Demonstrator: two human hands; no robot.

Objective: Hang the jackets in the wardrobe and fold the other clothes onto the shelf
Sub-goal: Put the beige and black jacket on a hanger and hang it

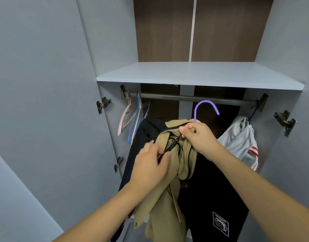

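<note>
Hands pinching tan jacket [169, 193] zipper: left hand [150, 165] low, right hand [199, 135] gripping collar with purple hanger [205, 106]; hooking onto rail [193, 98] next.

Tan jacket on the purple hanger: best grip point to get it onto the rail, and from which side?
Grip the purple hanger at the neck just under its hook, where the right hand already pinches it with the tan jacket collar. Come from the front, below the rail: the hook stands upright and free, the fabric hangs limp.

Hands [151, 165] grip jacket [169, 198] (tan).
</note>
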